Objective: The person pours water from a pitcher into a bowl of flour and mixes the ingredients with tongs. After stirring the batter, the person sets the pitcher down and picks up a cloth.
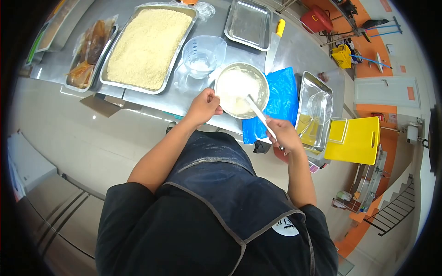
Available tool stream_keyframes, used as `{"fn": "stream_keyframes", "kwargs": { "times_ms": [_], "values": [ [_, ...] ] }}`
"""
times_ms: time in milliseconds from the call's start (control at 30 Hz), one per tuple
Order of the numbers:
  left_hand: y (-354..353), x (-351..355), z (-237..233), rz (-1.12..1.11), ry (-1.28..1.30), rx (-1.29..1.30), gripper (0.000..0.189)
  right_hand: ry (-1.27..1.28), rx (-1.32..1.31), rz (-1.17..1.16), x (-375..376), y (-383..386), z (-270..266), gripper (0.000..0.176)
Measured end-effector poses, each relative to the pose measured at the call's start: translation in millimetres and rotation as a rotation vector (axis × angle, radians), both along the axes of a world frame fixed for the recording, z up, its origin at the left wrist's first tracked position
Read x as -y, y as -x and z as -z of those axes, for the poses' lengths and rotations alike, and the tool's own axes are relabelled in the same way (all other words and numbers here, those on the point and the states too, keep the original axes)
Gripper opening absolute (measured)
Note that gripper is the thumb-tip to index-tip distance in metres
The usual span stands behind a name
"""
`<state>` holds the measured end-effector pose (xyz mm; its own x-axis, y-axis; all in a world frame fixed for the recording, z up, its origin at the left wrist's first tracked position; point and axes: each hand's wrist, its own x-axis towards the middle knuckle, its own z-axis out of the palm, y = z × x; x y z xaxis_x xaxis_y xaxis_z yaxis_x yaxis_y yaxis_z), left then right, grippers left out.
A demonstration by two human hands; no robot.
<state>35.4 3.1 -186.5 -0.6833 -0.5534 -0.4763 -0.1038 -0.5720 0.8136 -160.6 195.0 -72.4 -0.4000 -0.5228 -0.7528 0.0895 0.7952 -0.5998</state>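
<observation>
A round metal bowl (264, 99) with a creamy white mixture (235, 87) stands near the table's front edge. My left hand (204, 107) is at its left rim, fingers curled and thumb against the bowl's side. My right hand (282, 133) is closed around the handle of a white spatula (258, 112), whose far end dips into the mixture. Under the bowl's right side lies a crumpled blue plastic bag (282, 99). Just behind the bowl is a clear measuring jug (202, 55).
A large tray of pale yellow crumbs (145, 48) and a tray of bagged brown food (92, 55) stand left. An empty metal tray (248, 23) and a yellow-handled knife (275, 43) lie behind. Right are a metal tray (315, 87) holding a whisk and a yellow cutting board (352, 140).
</observation>
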Motion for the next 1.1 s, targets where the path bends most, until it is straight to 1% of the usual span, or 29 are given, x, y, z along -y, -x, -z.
{"fn": "stream_keyframes", "kwargs": {
  "times_ms": [33,133,167,267,367,467,500,567,600,633,733,767,867,900,1000,1033,1100],
  "values": [
    [-1,0,-1,0.003,0.001,0.005,0.014,0.089,-0.073,0.084,1,-6,1,0.036],
    [1,-1,-5,0.010,0.017,0.032,0.014,0.007,-0.217,-0.220,7,-26,1,0.035],
    [1,-1,-7,0.011,0.022,0.045,0.013,-0.028,-0.125,-0.170,9,-25,-10,0.033],
    [0,0,-1,0.029,0.011,0.031,0.013,0.132,-0.342,-0.086,2,-14,8,0.033],
    [2,-1,-3,0.030,0.048,0.058,0.013,0.080,-0.267,-0.275,-3,-20,17,0.034],
    [0,0,2,0.036,0.027,0.026,0.013,-0.037,-0.075,-0.009,4,-7,-9,0.034],
    [0,-2,2,0.035,0.025,0.027,0.013,0.050,-0.142,0.070,3,-8,-2,0.034],
    [1,-1,-1,0.037,0.028,0.029,0.013,0.106,-0.308,-0.166,-5,-14,18,0.034],
    [2,0,-2,0.036,0.037,0.032,0.013,0.139,-0.392,-0.282,-3,-21,17,0.035],
    [2,-1,-2,0.033,0.046,0.035,0.013,0.071,-0.275,-0.261,0,-25,0,0.034],
    [1,-1,0,0.041,0.046,0.044,0.013,-0.038,-0.090,-0.064,1,-5,-4,0.034],
    [1,-2,1,0.038,0.041,0.045,0.013,0.082,-0.147,0.024,1,-12,-1,0.034],
    [0,-3,-4,0.037,0.037,0.055,0.013,0.042,-0.269,-0.303,-7,-20,22,0.033],
    [0,-2,-4,0.035,0.039,0.048,0.014,-0.013,-0.105,-0.172,2,-27,-6,0.033],
    [-2,-2,0,0.032,0.032,0.037,0.014,0.019,-0.080,0.005,4,-12,-7,0.035],
    [-3,-3,0,0.030,0.028,0.035,0.014,0.076,-0.237,-0.018,4,-18,1,0.034],
    [-1,-1,-2,0.026,0.034,0.041,0.014,0.045,-0.195,-0.157,3,-28,1,0.034]
  ]
}}
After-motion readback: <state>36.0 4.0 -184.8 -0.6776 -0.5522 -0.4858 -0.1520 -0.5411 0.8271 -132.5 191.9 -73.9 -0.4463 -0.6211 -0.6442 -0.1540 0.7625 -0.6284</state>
